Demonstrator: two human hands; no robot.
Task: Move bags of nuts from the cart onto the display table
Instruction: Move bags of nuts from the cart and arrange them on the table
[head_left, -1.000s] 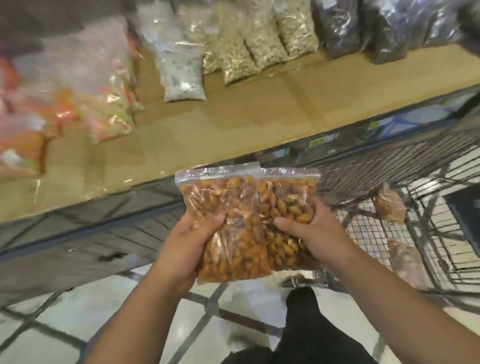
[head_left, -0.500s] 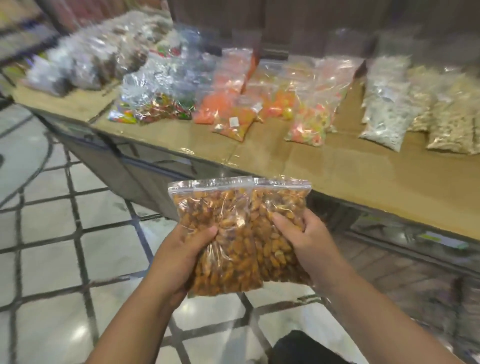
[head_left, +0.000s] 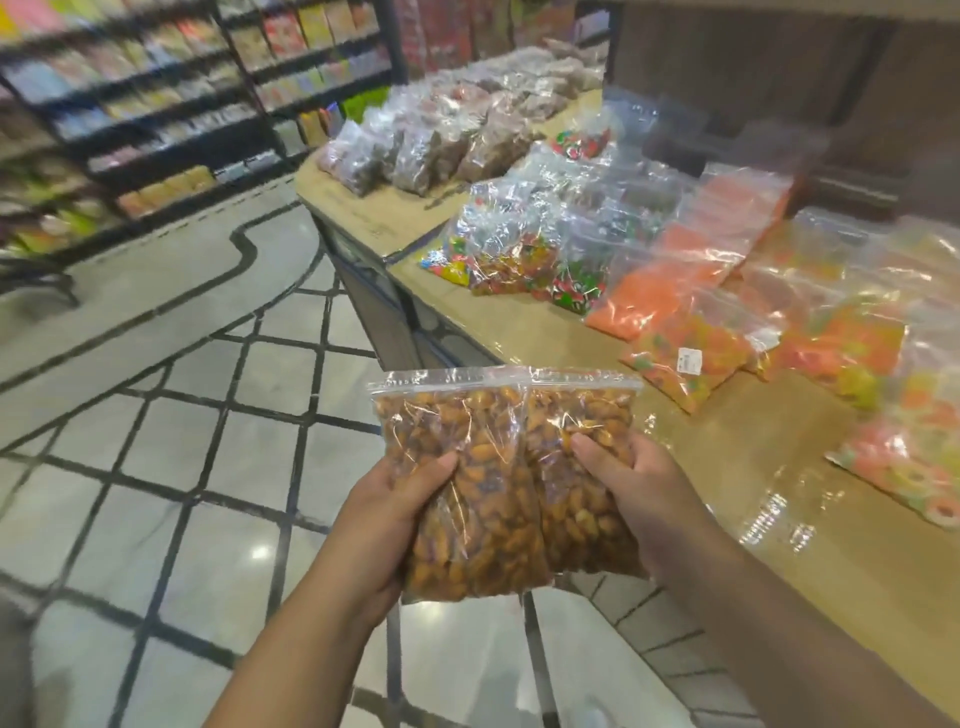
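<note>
Two clear zip bags of orange-brown nuts are held upright side by side in front of me, over the floor beside the display table. My left hand (head_left: 384, 514) grips the left bag of nuts (head_left: 467, 499) from its left side, thumb across the front. The right bag of nuts (head_left: 576, 467) is gripped by my right hand (head_left: 639, 499) from the right. The cardboard-topped display table (head_left: 737, 457) runs along the right, its near edge just behind the bags. The cart is out of view.
On the table lie bags of coloured candy (head_left: 524, 260), orange sweets (head_left: 691, 265) and gummy rings (head_left: 904, 467); bags of brown goods (head_left: 441, 140) are piled at the far end. Stocked shop shelves (head_left: 156, 104) stand far left across the tiled floor (head_left: 171, 441).
The view has swung left from the cart along the table; the cart has left the frame. Both hands keep the same hold on the two bags.
</note>
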